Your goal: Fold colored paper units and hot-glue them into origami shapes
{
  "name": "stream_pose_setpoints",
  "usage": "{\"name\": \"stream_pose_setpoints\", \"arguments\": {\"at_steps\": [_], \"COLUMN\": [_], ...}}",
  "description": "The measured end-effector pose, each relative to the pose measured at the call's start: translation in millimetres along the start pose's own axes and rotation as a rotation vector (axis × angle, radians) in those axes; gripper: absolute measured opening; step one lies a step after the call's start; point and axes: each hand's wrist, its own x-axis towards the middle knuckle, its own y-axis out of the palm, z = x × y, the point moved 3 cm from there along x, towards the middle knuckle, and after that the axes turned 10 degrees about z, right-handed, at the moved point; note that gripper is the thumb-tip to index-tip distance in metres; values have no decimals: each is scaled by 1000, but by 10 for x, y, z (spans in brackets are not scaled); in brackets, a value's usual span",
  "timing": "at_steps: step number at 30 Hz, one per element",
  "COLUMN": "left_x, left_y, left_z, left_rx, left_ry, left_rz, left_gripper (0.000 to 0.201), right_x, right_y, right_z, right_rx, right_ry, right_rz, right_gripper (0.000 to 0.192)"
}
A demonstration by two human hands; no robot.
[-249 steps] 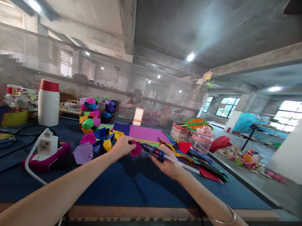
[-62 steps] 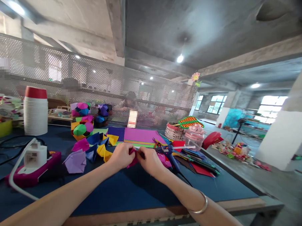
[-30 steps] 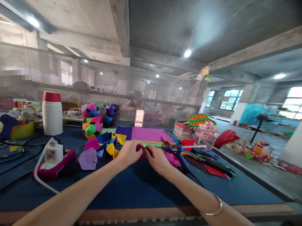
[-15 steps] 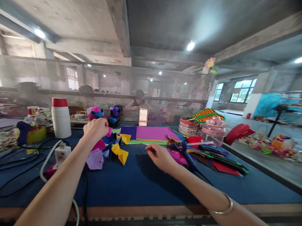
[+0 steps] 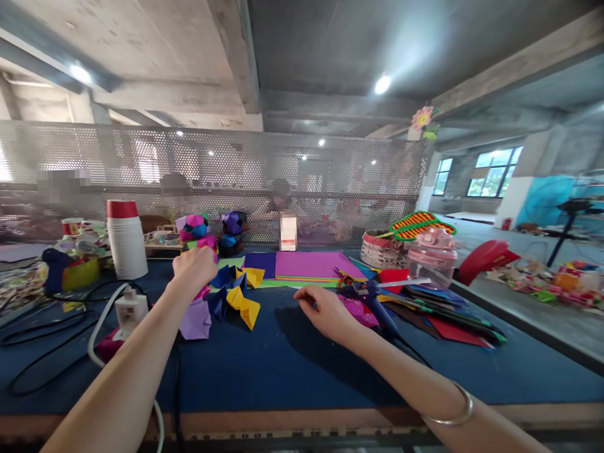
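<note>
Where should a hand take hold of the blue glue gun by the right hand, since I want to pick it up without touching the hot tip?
Probably by the glue gun's blue handle, coming from the near side where the right hand is. The handle slants down toward the table's near edge, and the glue stick points right toward the pink jar. The tip's position is unclear.

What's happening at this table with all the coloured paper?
A person is making folded-paper pieces at a blue-topped table. The left hand is stretched out over a cluster of folded paper shapes in yellow, blue and purple, with a bit of pink folded paper showing at its fingers. The right hand rests on the table, holding nothing, beside a dark blue glue gun and a stack of flat coloured paper sheets.
</note>
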Motion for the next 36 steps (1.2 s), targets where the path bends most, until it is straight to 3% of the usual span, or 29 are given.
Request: {"name": "stream_pose_setpoints", "arguments": {"at_steps": [2, 6, 9, 14, 18, 22, 28, 31, 33, 36], "left_x": [-46, -126, -168, -206, -214, -221, -241, -283, -312, -306], "left_y": [-8, 28, 50, 149, 249, 277, 437, 504, 479, 311], "left_z": [-130, -378, -433, -409, -418, -503, -694, -791, -829, -779], "left_rx": [-12, -144, -104, 175, 211, 133, -88, -199, -259, -309], "left_ry": [70, 270, 257, 187, 189, 284, 473, 557, 610, 624], "left_rz": [-36, 98, 147, 217, 298, 243, 203, 290, 349, 335], "left_gripper": [23, 22, 22, 16, 10, 8, 22, 34, 39, 39], "right_x": [2, 0, -2, -3, -9, -15, -14, -11, -11, -17], "right_y": [-3, -11, -28, -32, -29, -40, -24, -15, -11, -7], "right_z": [-12, -25, -4, 32, 40, 63, 77, 81, 84, 85], "right_rx": [31, 125, 159, 118, 81, 36, -16, -35, -33, -10], "right_ry": [1, 28, 59, 69, 44, 7, -2, -12, -17, -26], "right_rz": [-5, 5, 14, 32, 32, 29, 47, 50, 53, 55], "right_gripper": [20, 19, 14, 10, 9, 13, 14, 15, 15, 14]}}
